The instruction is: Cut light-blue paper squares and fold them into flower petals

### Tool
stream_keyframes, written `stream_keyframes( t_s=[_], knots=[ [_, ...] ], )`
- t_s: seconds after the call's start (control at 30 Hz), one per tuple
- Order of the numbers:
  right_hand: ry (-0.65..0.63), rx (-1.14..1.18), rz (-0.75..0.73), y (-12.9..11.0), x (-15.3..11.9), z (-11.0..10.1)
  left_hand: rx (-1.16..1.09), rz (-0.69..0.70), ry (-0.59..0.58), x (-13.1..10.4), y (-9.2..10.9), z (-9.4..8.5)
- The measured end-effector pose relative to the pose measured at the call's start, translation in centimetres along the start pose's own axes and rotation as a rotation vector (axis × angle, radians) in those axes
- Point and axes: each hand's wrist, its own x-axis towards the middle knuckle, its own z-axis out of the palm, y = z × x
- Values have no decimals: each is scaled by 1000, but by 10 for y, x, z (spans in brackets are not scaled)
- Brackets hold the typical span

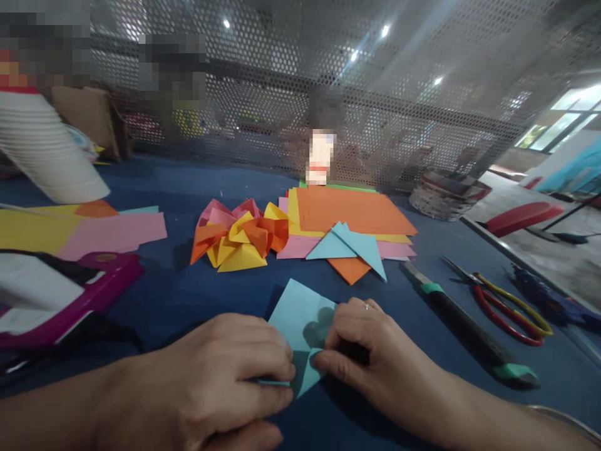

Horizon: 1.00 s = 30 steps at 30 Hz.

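A light-blue sheet of folding paper (pixel 300 307) lies on the dark blue table between my hands, its near edge partly folded up. My left hand (pixel 235 369) is closed over the paper's left side, fingertips pressing near the fold. On the right edge, my right hand (pixel 361 344) pinches the paper between thumb and bent fingers, a ring on one finger. Just beyond are folded light-blue paper pieces (pixel 350 244) over an orange one (pixel 350 269). Left of these sits a cluster of folded orange, yellow and pink paper (pixel 239 235).
Behind are stacked coloured sheets (pixel 352 212). At right lie a black-and-green knife (pixel 474 326), scissors (pixel 507 310) with red and yellow handles and a woven basket (pixel 448 195). At left are a magenta tool (pixel 94 294), loose papers (pixel 117 232) and stacked paper cups (pixel 51 138).
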Motion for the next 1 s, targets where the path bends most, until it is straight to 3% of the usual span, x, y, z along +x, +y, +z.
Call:
stream_keyframes(
  t_s=[0.27, 0.77, 1.0],
  knots=[
    [99, -81, -10, -2, 2, 9, -3, -23, -23, 0, 1, 0],
    [102, -123, 6, -2, 0, 11, -70, -10, 38, 1, -2, 1],
    [90, -144, 17, -2, 1, 11, -60, -55, -106, 4, -1, -2]
  ],
)
